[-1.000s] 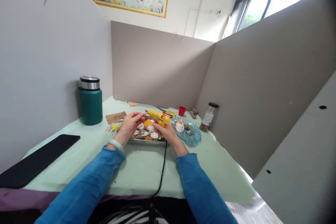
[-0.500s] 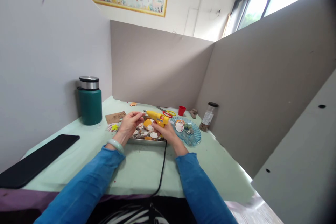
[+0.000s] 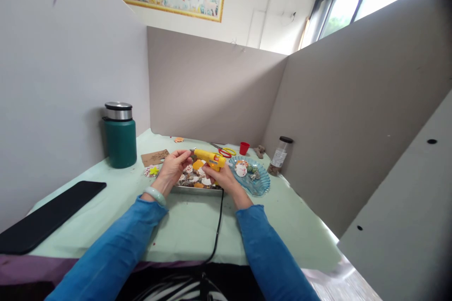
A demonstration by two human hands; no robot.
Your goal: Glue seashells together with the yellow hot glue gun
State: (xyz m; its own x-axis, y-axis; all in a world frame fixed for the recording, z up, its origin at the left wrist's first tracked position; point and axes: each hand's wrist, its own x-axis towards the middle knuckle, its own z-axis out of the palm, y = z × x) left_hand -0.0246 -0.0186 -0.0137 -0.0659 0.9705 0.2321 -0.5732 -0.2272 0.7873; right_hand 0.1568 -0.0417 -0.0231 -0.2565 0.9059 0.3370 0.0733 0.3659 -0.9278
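Yellow glue gun (image 3: pixel 209 157) is gripped by curled right hand (image 3: pixel 223 179) over shell-filled tray (image 3: pixel 198 190); nozzle (image 3: pixel 192 151) is now shifted slightly toward left hand (image 3: pixel 171 170), so work seems centred there. Left thumb and fingertips are pinched together; whether anything is held can't be told.

On table (image 3: pixel 190 225), centre: tray (image 3: pixel 201 191), glue gun (image 3: pixel 209 156) over it. Plate (image 3: pixel 260 189) right. Flask (image 3: pixel 120 143) near left edge, jar (image 3: pixel 278 158) right edge.
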